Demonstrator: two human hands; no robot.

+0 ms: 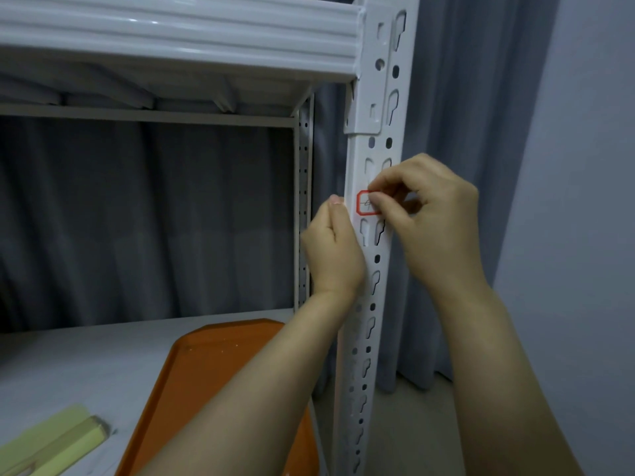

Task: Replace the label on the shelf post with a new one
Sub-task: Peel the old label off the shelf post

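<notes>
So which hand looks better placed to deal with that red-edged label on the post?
The right hand, probably. Its fingertips are already on the label, while the left hand rests against the post's left edge, beside the label.

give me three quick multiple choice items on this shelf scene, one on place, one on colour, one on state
1. Where is the flat orange plastic tray?
A on the shelf board
B on the floor
C hung on the post

2. What colour is the small rectangular label's border?
A blue
B red
C green

3. What is the right hand doing?
A hanging free
B gripping the tray
C pinching at the label

Key: A, the flat orange plastic tray lies on the grey shelf board; B, the label on the white slotted metal post is red-edged; C, the right hand fingers meet on it.
</notes>
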